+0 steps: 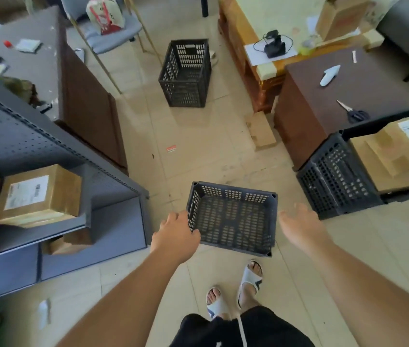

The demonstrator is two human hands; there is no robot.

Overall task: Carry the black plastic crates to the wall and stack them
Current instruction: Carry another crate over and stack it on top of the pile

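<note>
Fingers (194,232) of the left grip (176,237) curl over the left rim of the perforated black crate (233,221) at lower centre; right grip (298,226) is spread wide just beside it.

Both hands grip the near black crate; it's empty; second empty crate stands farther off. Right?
Not both. The head view shows only the left hand gripping the near black crate, at its left rim; the right hand is open beside its right side. The crate is empty, and the second empty crate stands farther off.
</note>
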